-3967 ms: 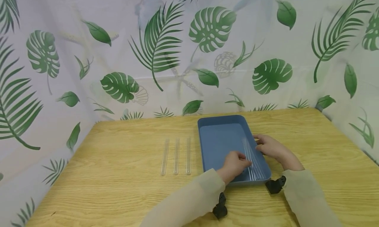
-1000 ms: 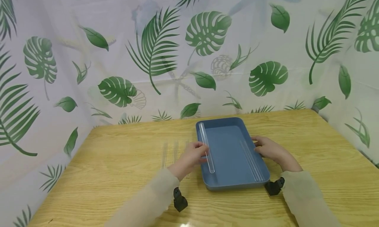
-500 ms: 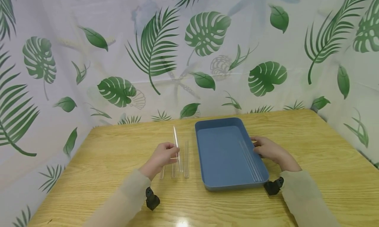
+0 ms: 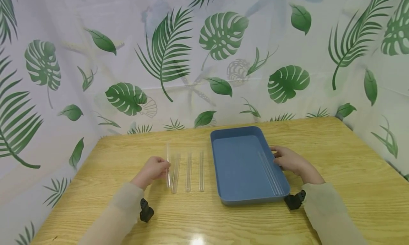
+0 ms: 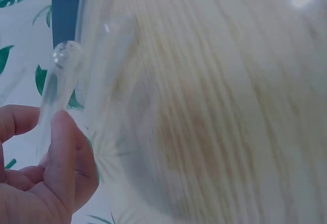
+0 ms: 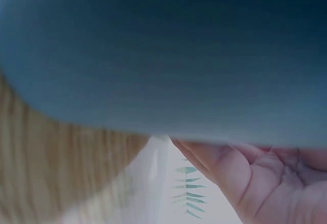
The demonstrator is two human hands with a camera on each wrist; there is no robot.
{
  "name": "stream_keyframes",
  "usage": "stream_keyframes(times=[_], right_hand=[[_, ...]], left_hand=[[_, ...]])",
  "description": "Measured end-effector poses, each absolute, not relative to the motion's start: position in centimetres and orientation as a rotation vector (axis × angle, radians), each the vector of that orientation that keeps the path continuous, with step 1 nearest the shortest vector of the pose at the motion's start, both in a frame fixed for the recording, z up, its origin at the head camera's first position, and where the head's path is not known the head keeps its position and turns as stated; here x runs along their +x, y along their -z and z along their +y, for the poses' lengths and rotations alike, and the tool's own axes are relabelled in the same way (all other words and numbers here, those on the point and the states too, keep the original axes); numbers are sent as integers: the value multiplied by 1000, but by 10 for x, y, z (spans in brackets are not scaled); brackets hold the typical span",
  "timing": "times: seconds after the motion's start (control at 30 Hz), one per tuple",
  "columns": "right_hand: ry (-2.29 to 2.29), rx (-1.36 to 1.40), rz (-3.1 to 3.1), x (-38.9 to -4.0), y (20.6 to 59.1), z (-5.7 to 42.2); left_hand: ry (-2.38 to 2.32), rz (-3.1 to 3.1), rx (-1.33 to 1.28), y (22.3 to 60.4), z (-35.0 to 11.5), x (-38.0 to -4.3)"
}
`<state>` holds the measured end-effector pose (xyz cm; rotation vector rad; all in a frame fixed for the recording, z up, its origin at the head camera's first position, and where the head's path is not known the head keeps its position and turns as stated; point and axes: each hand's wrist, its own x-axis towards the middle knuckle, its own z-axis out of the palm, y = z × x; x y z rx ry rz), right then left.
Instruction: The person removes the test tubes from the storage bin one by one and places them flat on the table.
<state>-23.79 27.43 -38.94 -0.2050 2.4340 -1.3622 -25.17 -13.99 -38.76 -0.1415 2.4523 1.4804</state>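
My left hand (image 4: 154,169) pinches a clear test tube (image 4: 168,151) between thumb and fingers, left of the row on the table. In the left wrist view the tube's rounded end (image 5: 64,55) points up past the thumb. Three more clear test tubes lie side by side: a left one (image 4: 176,174), a middle one (image 4: 189,174) and a right one (image 4: 201,174). My right hand (image 4: 292,163) rests against the outer right side of the blue tray (image 4: 243,199); in the right wrist view its fingertips are hidden behind the tray wall. Clear tubes (image 4: 270,174) lie along the tray's right side.
The wooden table (image 4: 243,225) runs back to a leaf-printed cloth (image 4: 179,35), which also hangs at both sides. Black wrist cameras (image 4: 146,210) sit at both cuffs, the right one close to the tray's near right corner.
My left hand picked a test tube from the tray, carried it left across the rim and past the row on the table. The right hand has stayed at the tray's side.
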Motion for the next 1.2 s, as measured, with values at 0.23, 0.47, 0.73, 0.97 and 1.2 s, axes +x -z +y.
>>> stream_keyframes(times=[0.23, 0.47, 0.73, 0.97, 1.2], right_hand=[[1357, -207, 2440, -238, 388, 274], [1350, -193, 2441, -238, 389, 274], [1351, -190, 2442, -238, 389, 274], [1351, -190, 2443, -238, 389, 274], [1345, -194, 2446, -238, 389, 274]], left_hand=[[-1382, 2524, -145, 391, -155, -256], [-1287, 2572, -143, 394, -161, -258], [-1209, 2610, -151, 396, -161, -259], [-1049, 2721, -112, 395, -159, -254], [-1031, 2723, -102, 394, -156, -250]])
